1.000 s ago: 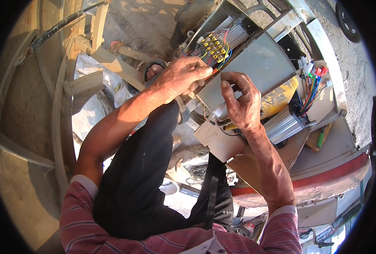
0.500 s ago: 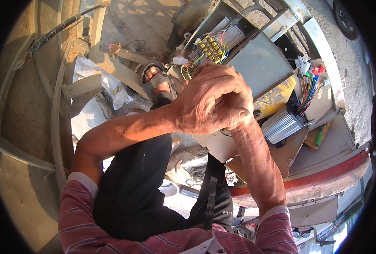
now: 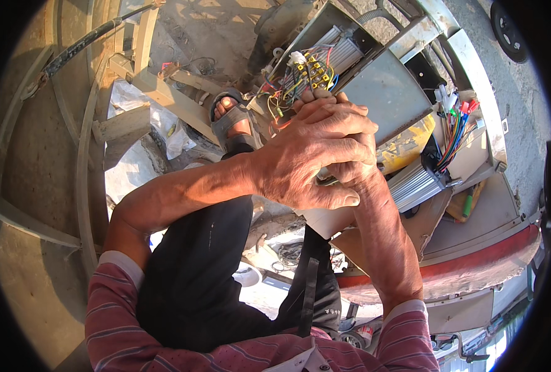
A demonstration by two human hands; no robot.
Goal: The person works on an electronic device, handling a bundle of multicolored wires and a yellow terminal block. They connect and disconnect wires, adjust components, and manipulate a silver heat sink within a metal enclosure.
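I have the left hand lying across the right hand, its fingers stretched over the other's back and slightly curled, its thumb pointing away from them below; its palm side is turned from me, so I cannot tell whether it grasps anything. The right hand sits mostly underneath, and I cannot tell whether its fingers are clenched, loose or grasping something. Just beyond the hands I see the terminal block, yellow and dark, resting among loose wires at the mouth of an open metal case. A white plug is right beside the block, and a finned box lies inside the case behind it. To the right of the block I have a grey panel, then a yellow part below it. Farther right, a second finned box lies near a coloured wire bundle ending in red and white plugs. Left of the hands, my view takes in a sandalled foot.
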